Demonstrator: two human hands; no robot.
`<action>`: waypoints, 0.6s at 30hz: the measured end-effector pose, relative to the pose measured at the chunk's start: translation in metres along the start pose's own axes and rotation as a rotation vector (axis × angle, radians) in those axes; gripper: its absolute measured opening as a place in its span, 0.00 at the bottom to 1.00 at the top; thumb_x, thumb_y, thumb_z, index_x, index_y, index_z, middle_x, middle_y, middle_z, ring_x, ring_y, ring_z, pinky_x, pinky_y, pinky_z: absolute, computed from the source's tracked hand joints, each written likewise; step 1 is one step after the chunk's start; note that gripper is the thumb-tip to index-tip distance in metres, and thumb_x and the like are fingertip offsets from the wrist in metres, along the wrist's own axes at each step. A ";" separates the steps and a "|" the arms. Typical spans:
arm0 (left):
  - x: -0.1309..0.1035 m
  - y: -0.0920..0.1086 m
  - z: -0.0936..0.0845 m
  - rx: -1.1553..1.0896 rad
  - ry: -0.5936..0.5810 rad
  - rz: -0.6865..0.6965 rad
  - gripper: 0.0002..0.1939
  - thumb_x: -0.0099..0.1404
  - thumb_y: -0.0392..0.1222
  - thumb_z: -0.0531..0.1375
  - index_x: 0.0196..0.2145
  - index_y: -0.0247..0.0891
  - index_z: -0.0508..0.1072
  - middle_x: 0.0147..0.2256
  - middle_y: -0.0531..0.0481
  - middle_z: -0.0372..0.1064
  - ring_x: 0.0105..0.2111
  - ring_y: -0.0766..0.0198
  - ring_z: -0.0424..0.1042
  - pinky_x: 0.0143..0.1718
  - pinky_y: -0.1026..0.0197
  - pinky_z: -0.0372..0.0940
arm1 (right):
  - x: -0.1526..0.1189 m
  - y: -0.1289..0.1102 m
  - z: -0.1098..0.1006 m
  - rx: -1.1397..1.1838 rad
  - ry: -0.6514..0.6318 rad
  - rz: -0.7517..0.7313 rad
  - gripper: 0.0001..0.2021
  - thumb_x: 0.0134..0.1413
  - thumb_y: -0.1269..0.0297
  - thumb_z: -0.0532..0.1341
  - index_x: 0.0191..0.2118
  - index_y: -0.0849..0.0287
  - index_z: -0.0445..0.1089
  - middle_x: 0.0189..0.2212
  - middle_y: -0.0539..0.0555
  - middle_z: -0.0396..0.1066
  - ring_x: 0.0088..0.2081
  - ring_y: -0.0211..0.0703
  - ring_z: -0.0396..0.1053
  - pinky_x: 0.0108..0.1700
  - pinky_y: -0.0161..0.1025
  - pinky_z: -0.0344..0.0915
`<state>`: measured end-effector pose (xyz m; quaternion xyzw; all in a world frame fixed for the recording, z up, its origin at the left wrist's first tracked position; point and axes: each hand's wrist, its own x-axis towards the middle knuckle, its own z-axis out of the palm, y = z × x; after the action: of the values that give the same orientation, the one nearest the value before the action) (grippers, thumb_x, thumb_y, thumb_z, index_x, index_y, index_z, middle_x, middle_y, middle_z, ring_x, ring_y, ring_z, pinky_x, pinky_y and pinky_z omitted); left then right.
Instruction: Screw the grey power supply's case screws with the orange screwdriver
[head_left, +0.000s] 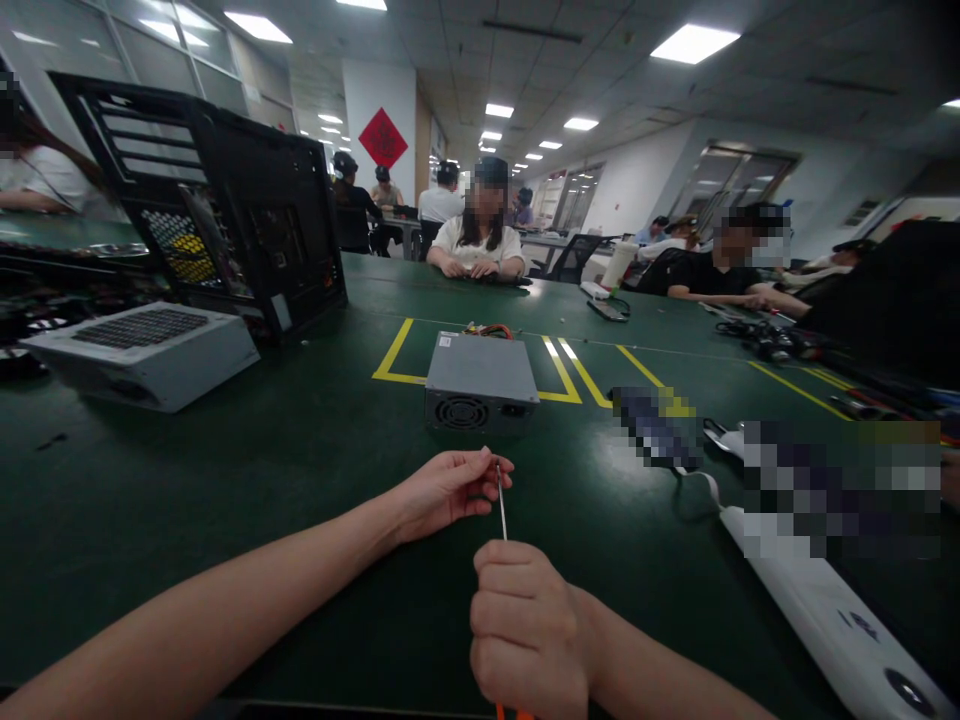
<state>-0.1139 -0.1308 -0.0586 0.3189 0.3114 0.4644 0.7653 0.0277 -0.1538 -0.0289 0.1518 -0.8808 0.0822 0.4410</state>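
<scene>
My right hand (529,625) is wrapped round the handle of a screwdriver (502,508), whose orange handle end shows below the fist. The thin metal shaft points up and away from me. At its tip, my left hand (450,490) has its thumb and fingers drawn together; anything between them is too small to make out. Just beyond both hands, a grey computer power supply (484,365) lies on the green table (300,520), with its fan grille and socket facing me. A bundle of coloured cables shows behind it.
To the left stand a second power supply (150,350) and a black computer case (247,210). Yellow tape (401,378) marks the table. On the right lie a white device (832,610) and a heap of dark cables (772,340). A person (480,235) sits opposite.
</scene>
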 end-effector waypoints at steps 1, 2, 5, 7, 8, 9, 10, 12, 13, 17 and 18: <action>0.000 0.000 0.000 -0.001 -0.001 -0.002 0.17 0.61 0.49 0.59 0.38 0.30 0.73 0.34 0.47 0.67 0.30 0.72 0.65 0.30 0.68 0.61 | 0.000 0.000 0.001 -0.010 -0.004 -0.008 0.30 0.61 0.66 0.36 0.11 0.60 0.56 0.13 0.46 0.45 0.17 0.33 0.42 0.22 0.34 0.48; 0.000 0.000 0.000 -0.003 0.000 -0.005 0.18 0.61 0.50 0.58 0.39 0.30 0.73 0.35 0.46 0.67 0.30 0.72 0.65 0.31 0.68 0.61 | 0.000 0.000 0.001 -0.016 -0.006 -0.014 0.29 0.61 0.66 0.36 0.11 0.60 0.56 0.13 0.46 0.45 0.17 0.33 0.42 0.21 0.34 0.48; -0.001 0.002 0.001 -0.005 0.018 -0.013 0.19 0.63 0.50 0.56 0.39 0.30 0.73 0.34 0.46 0.68 0.30 0.71 0.66 0.31 0.68 0.61 | 0.000 0.000 0.003 -0.022 -0.012 -0.025 0.29 0.61 0.66 0.35 0.11 0.59 0.56 0.13 0.46 0.45 0.17 0.33 0.42 0.21 0.34 0.47; 0.000 0.002 0.001 -0.012 0.042 -0.022 0.18 0.63 0.50 0.55 0.38 0.29 0.73 0.34 0.46 0.68 0.30 0.71 0.65 0.31 0.68 0.60 | -0.001 0.001 0.003 -0.027 -0.021 -0.037 0.28 0.60 0.66 0.37 0.11 0.59 0.56 0.13 0.46 0.45 0.17 0.33 0.43 0.21 0.34 0.47; 0.000 0.002 0.002 -0.019 0.057 -0.026 0.18 0.64 0.49 0.55 0.38 0.29 0.73 0.33 0.46 0.68 0.30 0.71 0.65 0.31 0.68 0.60 | -0.001 0.002 0.003 -0.031 -0.024 -0.042 0.26 0.59 0.65 0.39 0.11 0.59 0.55 0.13 0.46 0.46 0.17 0.33 0.43 0.21 0.34 0.47; 0.001 0.002 0.002 -0.027 0.071 -0.028 0.17 0.64 0.48 0.54 0.38 0.29 0.73 0.33 0.46 0.68 0.29 0.71 0.65 0.31 0.68 0.60 | -0.002 0.004 0.002 -0.037 -0.030 -0.043 0.25 0.58 0.63 0.42 0.11 0.59 0.55 0.13 0.45 0.46 0.17 0.33 0.43 0.21 0.35 0.47; 0.001 0.002 0.002 -0.037 0.085 -0.030 0.17 0.65 0.48 0.54 0.38 0.29 0.73 0.33 0.46 0.68 0.29 0.71 0.65 0.31 0.68 0.60 | -0.003 0.007 0.001 -0.042 -0.036 -0.041 0.24 0.57 0.60 0.44 0.12 0.58 0.55 0.13 0.45 0.46 0.17 0.33 0.43 0.21 0.35 0.46; 0.002 0.001 0.002 -0.056 0.100 -0.026 0.17 0.65 0.47 0.54 0.38 0.28 0.72 0.32 0.46 0.67 0.29 0.71 0.65 0.31 0.68 0.60 | -0.006 0.015 -0.001 -0.058 -0.051 -0.030 0.22 0.54 0.54 0.47 0.12 0.57 0.54 0.13 0.45 0.46 0.17 0.34 0.43 0.21 0.35 0.46; 0.002 0.000 0.002 -0.065 0.101 -0.020 0.16 0.65 0.46 0.54 0.38 0.28 0.72 0.32 0.45 0.67 0.29 0.70 0.66 0.32 0.67 0.60 | -0.007 0.020 -0.002 -0.076 -0.059 -0.035 0.22 0.53 0.53 0.47 0.13 0.57 0.54 0.13 0.45 0.46 0.18 0.34 0.44 0.21 0.36 0.46; 0.001 0.000 0.002 -0.088 0.108 -0.004 0.15 0.65 0.45 0.54 0.39 0.28 0.71 0.35 0.44 0.68 0.33 0.67 0.67 0.38 0.64 0.61 | -0.011 0.042 -0.004 -0.158 -0.080 -0.081 0.19 0.51 0.57 0.45 0.14 0.57 0.55 0.14 0.47 0.49 0.19 0.36 0.47 0.22 0.36 0.48; 0.001 0.000 0.002 -0.090 0.117 -0.007 0.15 0.65 0.45 0.54 0.39 0.28 0.71 0.35 0.44 0.68 0.34 0.66 0.68 0.39 0.64 0.61 | -0.012 0.046 -0.004 -0.167 -0.084 -0.089 0.18 0.51 0.58 0.45 0.14 0.57 0.55 0.14 0.47 0.50 0.19 0.36 0.47 0.22 0.36 0.49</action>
<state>-0.1117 -0.1306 -0.0573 0.2556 0.3355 0.4930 0.7609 0.0219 -0.1067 -0.0363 0.1569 -0.8946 -0.0175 0.4181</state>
